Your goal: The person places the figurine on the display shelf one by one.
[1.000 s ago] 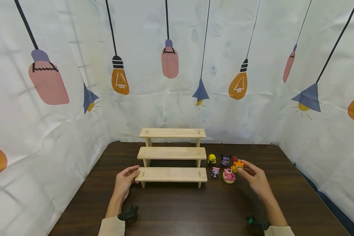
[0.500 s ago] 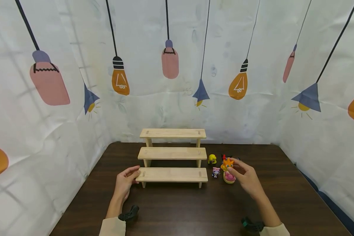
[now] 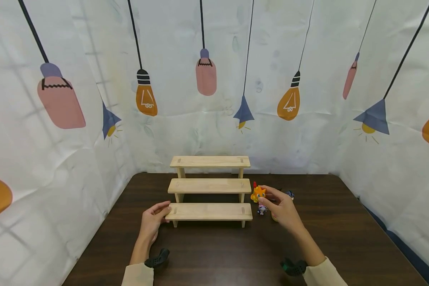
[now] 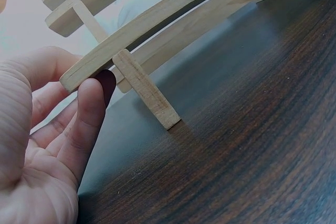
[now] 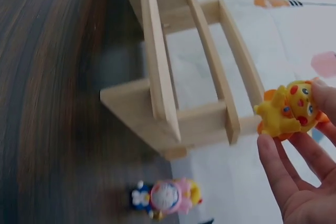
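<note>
A light wooden three-step display stand is on the dark table. My left hand pinches the left end of its lowest board, thumb and fingers on either side of the edge in the left wrist view. Between the thumb and fingers of my right hand is a small yellow-orange figurine, held up beside the right end of the stand. Just below it in the head view, a small figurine with a pink hat stands on the table. The right hand hides most of the other figurines.
A dark blue figurine part shows behind the right hand. White fabric printed with lamps and bulbs hangs around the table's back and sides. The dark wooden tabletop extends in front of the stand.
My right hand has carried the yellow-orange figurine leftward, from the right side of the figurine group to beside the stand. The left hand keeps its grip on the board.
</note>
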`<action>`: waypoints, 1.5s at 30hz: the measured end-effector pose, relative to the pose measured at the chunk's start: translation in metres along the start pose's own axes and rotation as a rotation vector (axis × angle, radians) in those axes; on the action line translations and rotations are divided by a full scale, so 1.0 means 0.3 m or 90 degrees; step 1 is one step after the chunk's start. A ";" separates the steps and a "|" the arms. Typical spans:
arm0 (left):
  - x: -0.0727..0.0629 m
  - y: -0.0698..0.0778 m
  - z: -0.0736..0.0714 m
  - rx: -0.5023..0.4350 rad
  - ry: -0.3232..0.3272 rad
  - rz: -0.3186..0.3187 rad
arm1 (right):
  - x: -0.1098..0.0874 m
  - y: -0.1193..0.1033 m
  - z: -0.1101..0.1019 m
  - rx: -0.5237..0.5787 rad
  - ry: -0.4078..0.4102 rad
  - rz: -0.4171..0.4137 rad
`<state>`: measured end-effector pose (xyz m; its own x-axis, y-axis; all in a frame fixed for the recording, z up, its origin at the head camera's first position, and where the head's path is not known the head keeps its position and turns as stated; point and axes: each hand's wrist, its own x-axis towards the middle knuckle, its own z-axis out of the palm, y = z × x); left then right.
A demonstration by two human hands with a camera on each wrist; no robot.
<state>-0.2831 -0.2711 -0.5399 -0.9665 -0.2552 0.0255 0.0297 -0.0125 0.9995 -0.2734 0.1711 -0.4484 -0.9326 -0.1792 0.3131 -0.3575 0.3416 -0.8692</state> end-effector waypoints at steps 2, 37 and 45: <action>0.000 -0.002 -0.001 -0.003 -0.002 -0.001 | 0.012 -0.012 0.020 0.011 -0.005 -0.005; -0.004 0.002 -0.001 -0.004 0.006 -0.008 | 0.207 -0.120 0.344 0.085 -0.002 -0.014; -0.005 0.004 0.004 -0.002 0.007 -0.007 | 0.237 -0.124 0.382 0.065 -0.016 -0.028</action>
<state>-0.2820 -0.2696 -0.5388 -0.9639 -0.2659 0.0137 0.0193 -0.0185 0.9996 -0.3208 0.0399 -0.4377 -0.9145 -0.2149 0.3427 -0.3894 0.2380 -0.8898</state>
